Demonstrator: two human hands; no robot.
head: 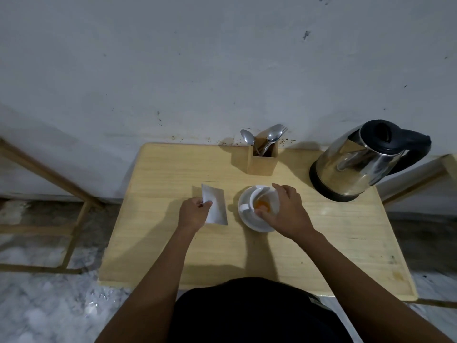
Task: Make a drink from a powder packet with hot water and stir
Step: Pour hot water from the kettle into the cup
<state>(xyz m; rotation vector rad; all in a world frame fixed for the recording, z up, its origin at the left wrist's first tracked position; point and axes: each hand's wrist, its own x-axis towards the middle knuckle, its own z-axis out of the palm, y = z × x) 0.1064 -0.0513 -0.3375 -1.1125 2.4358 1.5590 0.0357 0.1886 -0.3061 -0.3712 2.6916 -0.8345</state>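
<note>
Your left hand (195, 214) pinches the silver packet (214, 205), lying flat left of the cup (262, 203). Your right hand (284, 211) grips the cup with orange powder inside. The kettle (363, 159) stands far right, nearer your right hand.

A silver powder packet (215, 206) is being held flat against the worktop, just left of a white cup (262, 202) that is being tilted on its white saucer (252, 222), handle turned toward the packet. Orange powder (263, 205) is being shown in the cup's bottom. A steel kettle (363, 162) with a black handle is being kept upright at the far right, while spoons (270, 136) are being stored in a wooden holder behind the cup.
</note>
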